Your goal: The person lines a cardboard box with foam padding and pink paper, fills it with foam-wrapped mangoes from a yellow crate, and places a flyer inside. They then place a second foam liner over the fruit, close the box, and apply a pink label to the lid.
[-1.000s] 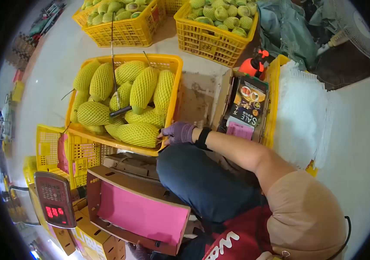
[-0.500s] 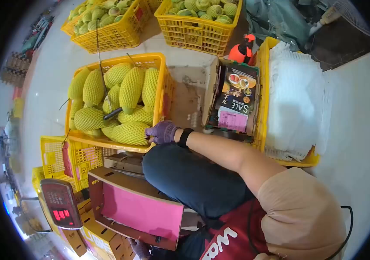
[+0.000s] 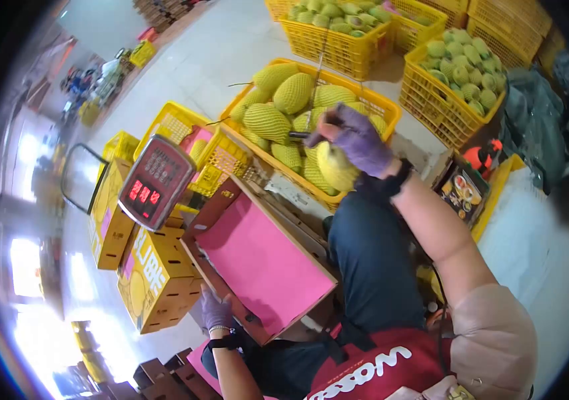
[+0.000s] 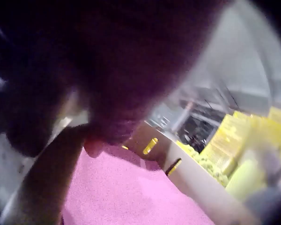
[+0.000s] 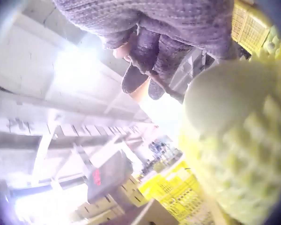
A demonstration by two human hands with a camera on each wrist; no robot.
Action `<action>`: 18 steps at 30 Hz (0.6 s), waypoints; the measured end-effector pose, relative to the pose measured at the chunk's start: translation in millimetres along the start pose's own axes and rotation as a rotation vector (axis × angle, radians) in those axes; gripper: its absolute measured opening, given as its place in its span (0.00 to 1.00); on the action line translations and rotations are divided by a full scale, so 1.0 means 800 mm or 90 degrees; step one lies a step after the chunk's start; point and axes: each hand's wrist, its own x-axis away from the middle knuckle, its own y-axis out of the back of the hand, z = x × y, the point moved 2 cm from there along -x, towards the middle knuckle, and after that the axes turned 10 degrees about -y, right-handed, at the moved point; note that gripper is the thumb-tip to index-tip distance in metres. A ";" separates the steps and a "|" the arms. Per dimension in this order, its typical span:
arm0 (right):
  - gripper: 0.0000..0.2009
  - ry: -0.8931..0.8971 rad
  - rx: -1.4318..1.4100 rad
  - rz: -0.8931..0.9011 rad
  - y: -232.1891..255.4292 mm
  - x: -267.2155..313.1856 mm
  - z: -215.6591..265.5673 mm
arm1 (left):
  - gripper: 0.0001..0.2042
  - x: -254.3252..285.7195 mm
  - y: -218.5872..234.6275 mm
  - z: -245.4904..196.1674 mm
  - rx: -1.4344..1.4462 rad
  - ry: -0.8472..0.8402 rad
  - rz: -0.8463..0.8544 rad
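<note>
Head view: now lifting one netted fruit (image 3: 335,165) clear of the crate (image 3: 372,105), where half a second ago only resting on it at the near rim; right hand (image 3: 358,140), gloved, curling down over the fruit's top, fingers wrapped round it and carrying it just above the crate's near edge, on the side toward the box (image 3: 264,263). Meaning, as a judgement: picking done, carrying to the pink-lined box beginning, nothing yet lying in the box. Left hand (image 3: 216,311) gripping the box's near wall low in the frame, fingers curled over the cardboard, holding it tilted open toward the fruit, much as a second ago. Scale (image 3: 155,180) glowing red just left of the box, standing above stacked cartons (image 3: 148,280). Left wrist view: mostly dark and blurred by the glove; showing the pink liner (image 4: 131,187) bare, the box's far wall (image 4: 196,180) beyond it, and a blurred yellow fruit (image 4: 246,180) hanging past that wall; not showing how the fingers are lying. Right wrist view: gloved fingers (image 5: 145,51) clamping over the netted fruit (image 5: 239,136), filling the right of the frame; scale (image 5: 107,176) small below.
</note>
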 end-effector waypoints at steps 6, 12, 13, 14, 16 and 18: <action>0.06 0.059 -0.093 0.025 -0.082 0.054 0.114 | 0.56 0.017 0.121 -0.183 0.412 -0.556 -0.048; 0.07 -0.165 -0.398 0.003 -0.163 0.048 0.108 | 0.62 0.028 0.146 -0.259 0.751 -0.723 0.075; 0.07 -0.187 -0.306 -0.028 -0.170 0.041 0.094 | 0.62 0.040 0.145 -0.264 0.885 -0.598 0.167; 0.08 -0.205 -0.212 -0.059 -0.173 0.033 0.073 | 0.63 0.050 0.139 -0.264 1.008 -0.464 0.260; 0.10 -0.260 -0.205 -0.023 -0.179 0.023 0.023 | 0.56 0.052 0.098 -0.256 1.073 -0.407 0.219; 0.10 -0.268 -0.145 -0.005 -0.194 0.020 -0.022 | 0.53 0.045 0.055 -0.242 1.099 -0.332 0.206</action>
